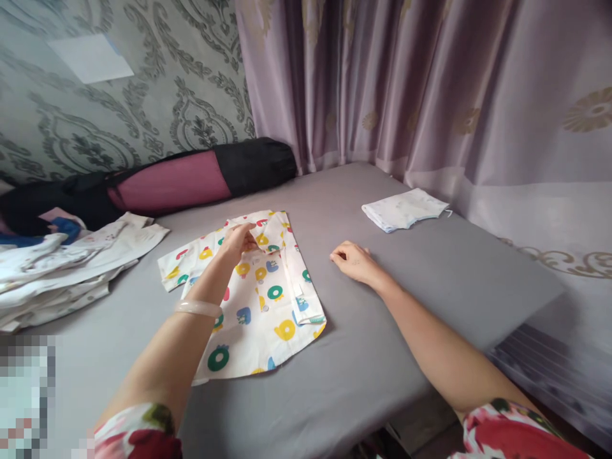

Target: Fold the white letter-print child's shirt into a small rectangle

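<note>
A short-sleeved child's shirt (246, 344), white with colourful printed letters, lies spread on the grey bed sheet. Its right side is folded inward, with the sleeve (303, 306) lying down along that edge. My left hand (238, 242), a pale bangle (198, 309) on its wrist, is at the upper part of the shirt, with bent fingers closed on the cloth near the collar. Part of those fingers is hidden by the hand itself. To the right of the shirt, my right hand (352, 260) is just over the sheet, its fingers curled together with nothing visible in them.
At the left lies a pile of light clothes (81, 261). A folded white garment (406, 209) rests on the far right of the grey sheet (363, 357). Along the wall stretches a long black and maroon bag (176, 182). Purple curtains (382, 83) hang behind the bed.
</note>
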Motion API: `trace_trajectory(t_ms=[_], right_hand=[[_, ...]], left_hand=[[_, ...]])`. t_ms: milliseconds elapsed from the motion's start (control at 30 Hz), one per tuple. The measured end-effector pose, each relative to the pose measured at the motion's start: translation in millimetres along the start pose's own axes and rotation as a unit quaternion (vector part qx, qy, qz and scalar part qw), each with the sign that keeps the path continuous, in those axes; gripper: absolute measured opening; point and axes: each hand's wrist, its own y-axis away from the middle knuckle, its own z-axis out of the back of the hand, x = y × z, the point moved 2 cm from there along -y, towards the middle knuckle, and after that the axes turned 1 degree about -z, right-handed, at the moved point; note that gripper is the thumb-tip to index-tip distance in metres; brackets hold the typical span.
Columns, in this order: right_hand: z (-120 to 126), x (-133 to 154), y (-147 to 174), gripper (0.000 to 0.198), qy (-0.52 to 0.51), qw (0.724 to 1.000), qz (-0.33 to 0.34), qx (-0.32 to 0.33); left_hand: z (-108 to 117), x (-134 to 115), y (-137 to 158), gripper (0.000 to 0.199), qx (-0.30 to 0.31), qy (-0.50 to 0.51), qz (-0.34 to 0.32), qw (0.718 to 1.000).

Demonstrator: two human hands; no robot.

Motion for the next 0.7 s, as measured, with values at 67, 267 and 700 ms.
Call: trace_trajectory(t_ms=[67, 267, 700], right_hand=[[-2, 1, 1, 0.018, 0.005, 1.000, 0.008, -0.017], [-17, 7, 3, 0.016, 0.023, 0.989, 0.107, -0.097], [-34, 20, -6, 0.036, 0.046, 0.981, 0.178, -0.060]], left_hand=[[4, 6, 1, 0.030, -0.026, -0.039, -0.017, 0.999], [6, 19, 8, 0.071, -0.038, -0.171, -0.169, 0.970], [3, 32, 15, 0.033, -0.051, -0.245, -0.289, 0.924]])
